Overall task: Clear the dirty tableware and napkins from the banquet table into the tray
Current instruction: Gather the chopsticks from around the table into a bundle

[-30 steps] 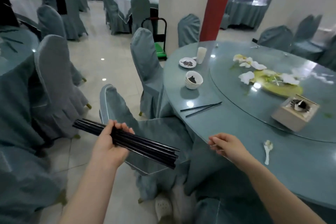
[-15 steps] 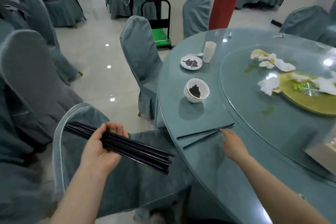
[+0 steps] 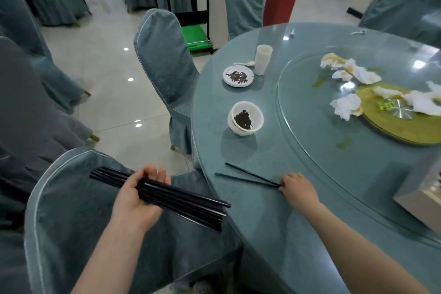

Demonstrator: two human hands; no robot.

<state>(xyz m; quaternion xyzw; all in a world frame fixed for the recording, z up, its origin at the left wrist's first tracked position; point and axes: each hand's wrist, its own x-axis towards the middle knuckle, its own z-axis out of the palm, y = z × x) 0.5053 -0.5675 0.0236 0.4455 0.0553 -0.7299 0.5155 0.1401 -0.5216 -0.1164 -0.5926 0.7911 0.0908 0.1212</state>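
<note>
Currently we are gathering chopsticks. Left hand (image 3: 137,200) grips a bundle of black chopsticks (image 3: 167,196), fingers (image 3: 156,173) curled round the middle of it, held off the bench (image 3: 274,222) edge, over a covered chair (image 3: 83,210).

Right hand (image 3: 298,187) is down on the bench, its fingers closed at the near ends of a loose pair of chopsticks (image 3: 248,178). From above we cannot tell whether the ends are truly pinched or only touched. The two sticks meet at the hand and splay apart away from it.

Relative to that loose pair: stacked white bowls (image 3: 245,118) with dark residue lie beyond it; a small white plate (image 3: 238,75) and a stack of white cups (image 3: 263,59) farther beyond; crumpled napkins (image 3: 346,105) sit on the glass turntable (image 3: 334,145), beyond and to the right. No tray in view.

Notes on doing this step well, as we judge it: pinch both ends together before lifting, so neither stick rolls off the glass. Sweep the tips together by dragging toward the edge. Then lay the pair parallel into the left bundle, loosening that grip only slightly so nothing slides out.
</note>
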